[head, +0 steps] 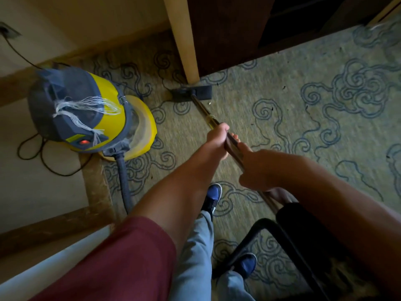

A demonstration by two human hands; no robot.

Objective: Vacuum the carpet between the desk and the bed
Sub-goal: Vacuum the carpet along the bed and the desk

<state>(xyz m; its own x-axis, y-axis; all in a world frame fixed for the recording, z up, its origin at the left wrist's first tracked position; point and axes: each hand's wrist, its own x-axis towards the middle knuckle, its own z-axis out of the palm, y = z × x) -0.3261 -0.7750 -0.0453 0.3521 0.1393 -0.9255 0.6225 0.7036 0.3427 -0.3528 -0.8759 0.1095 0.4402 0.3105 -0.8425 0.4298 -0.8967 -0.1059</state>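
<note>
Both hands grip the metal vacuum wand. My left hand holds it further down, my right hand closer to my body. The dark floor nozzle lies flat on the patterned green carpet, touching the foot of a pale wooden desk leg. The yellow and dark blue canister vacuum stands at the left, its red switch lit, with its ribbed black hose running toward me.
A black power cord loops on the pale floor left of the canister and runs to a wall socket. Dark wooden furniture stands behind the desk leg. A black chair frame sits at lower right beside my feet.
</note>
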